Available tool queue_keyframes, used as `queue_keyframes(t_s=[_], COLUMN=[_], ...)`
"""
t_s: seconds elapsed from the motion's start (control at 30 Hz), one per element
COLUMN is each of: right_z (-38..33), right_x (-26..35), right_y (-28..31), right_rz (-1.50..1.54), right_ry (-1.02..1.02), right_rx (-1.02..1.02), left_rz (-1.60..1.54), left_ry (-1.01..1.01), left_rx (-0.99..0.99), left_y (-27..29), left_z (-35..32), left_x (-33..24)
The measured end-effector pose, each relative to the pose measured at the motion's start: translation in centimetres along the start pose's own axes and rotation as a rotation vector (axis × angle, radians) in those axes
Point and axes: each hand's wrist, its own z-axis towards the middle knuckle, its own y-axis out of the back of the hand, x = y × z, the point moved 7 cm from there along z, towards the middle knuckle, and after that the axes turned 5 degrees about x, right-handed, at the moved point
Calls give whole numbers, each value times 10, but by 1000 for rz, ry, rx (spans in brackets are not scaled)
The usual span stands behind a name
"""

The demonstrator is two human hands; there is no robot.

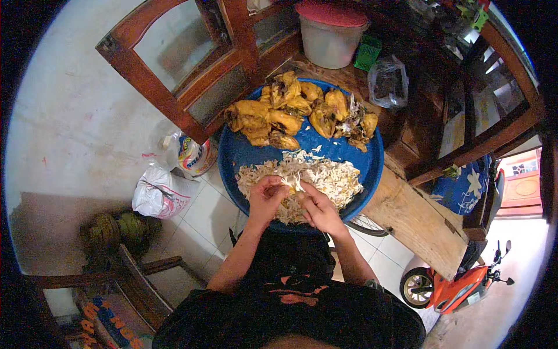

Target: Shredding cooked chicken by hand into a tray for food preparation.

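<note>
**A pale strip of meat [293, 184] pinched above a blue tray [250, 156]**

From my remote seat I watch the left hand [266, 196] and the right hand [321, 209] meet over the tray's near half. The left thumb and fingertips are closed on one end of the strip; the right thumb and index finger pinch the other, the remaining fingers loosely curled.

Right below lies a heap of shredded meat [336, 178], spread across the near part. Beyond it, on the far side, I see yellow-brown chicken pieces [253, 117] piled from left to right.

Past the far rim stand a pink-lidded bucket [332, 45] and a green basket [367, 53], with a clear plastic bag [388, 82] to their right.
</note>
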Motion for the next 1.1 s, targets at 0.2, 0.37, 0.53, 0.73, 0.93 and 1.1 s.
queue_keyframes(t_s=[0.2, 0.37, 0.53, 0.73, 0.93, 1.1], right_z=[2, 1, 0, -3, 1, -3], right_x=[11, 14, 8, 22, 8, 25], right_y=[3, 7, 16, 1, 12, 2], right_rz=[-292, -226, -182, -355, -237, -324], right_ry=[325, 299, 273, 499, 324, 404], right_rx=[-89, -184, -244, -160, -186, -140], left_rz=[158, 67, 38, 28, 44, 105], left_ry=[-21, -36, 27, -45, -47, -81], left_rx=[68, 66, 62, 52, 42, 114], left_y=[-8, -4, -1, -3, -6, -3], left_z=[0, -2, 0, -1, -3, 2], left_x=[-7, -2, 0, -1, -12, -8])
